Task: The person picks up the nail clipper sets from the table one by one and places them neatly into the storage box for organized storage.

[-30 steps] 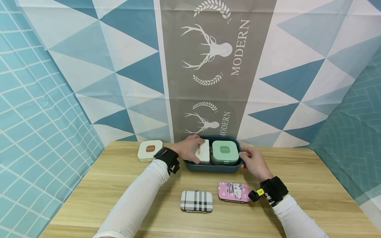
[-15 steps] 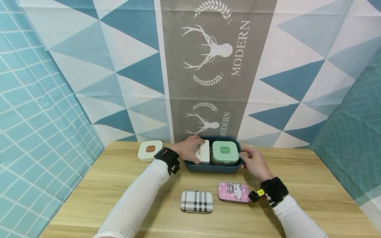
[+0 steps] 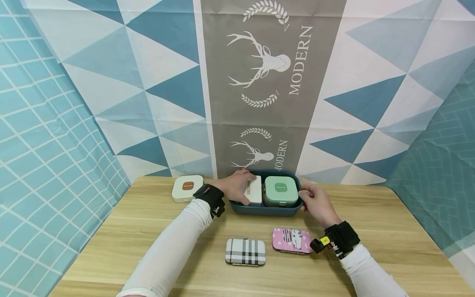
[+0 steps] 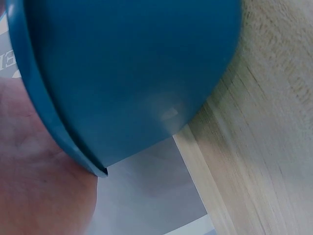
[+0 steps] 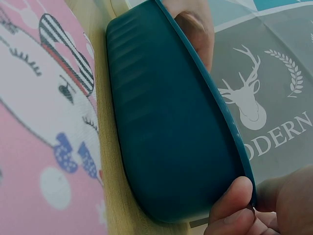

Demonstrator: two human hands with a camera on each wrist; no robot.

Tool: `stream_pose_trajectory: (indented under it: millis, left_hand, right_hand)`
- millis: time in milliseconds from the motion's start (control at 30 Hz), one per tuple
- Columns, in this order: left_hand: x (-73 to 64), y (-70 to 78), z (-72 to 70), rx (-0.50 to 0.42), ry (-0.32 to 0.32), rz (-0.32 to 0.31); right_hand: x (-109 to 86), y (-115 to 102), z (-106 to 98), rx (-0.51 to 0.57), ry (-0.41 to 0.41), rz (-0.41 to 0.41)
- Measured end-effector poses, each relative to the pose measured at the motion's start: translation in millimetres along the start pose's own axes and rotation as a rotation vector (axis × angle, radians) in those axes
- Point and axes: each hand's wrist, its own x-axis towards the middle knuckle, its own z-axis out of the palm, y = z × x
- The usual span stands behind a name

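A dark blue plastic bin stands on the table against the back wall. Inside its left half is a white box lettered "MANICURE", which my left hand grips with the thumb at the front and fingers at the back. Beside it in the bin lies a mint green square case, with a brownish edge showing beneath. My right hand pinches the bin's right rim between thumb and fingers, seen close in the right wrist view. In the left wrist view, the palm lies over the bin's left rim, its fingers hidden.
A cream square case with a brown label sits left of the bin, behind my left wrist. In front lie a plaid flat case and a pink cat-print case, the latter beside my right wrist strap. A patterned wall covering rises behind.
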Motion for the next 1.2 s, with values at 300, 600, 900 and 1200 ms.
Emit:
stream_pose_trajectory:
  millis: [300,600,900,1200]
  left_hand:
    - [0.6,-0.6,1.1,-0.001,-0.007,0.007]
    - [1.3,-0.3,0.5,0.0,-0.008,0.024]
    - [0.6,3.1,-2.1,-0.004,-0.024,0.001]
    - [-0.3,6.5,-2.5,0.016,-0.03,-0.009]
  right_hand:
    - [-1.0,-0.1,0.9,-0.003,0.004,0.0]
    - [-1.1,0.7,0.7,-0.001,0.003,-0.003]
    - [-1.8,-1.1,0.2,-0.004,0.001,-0.009]
    - [-1.1,-0.4,0.0,-0.004,0.001,-0.015]
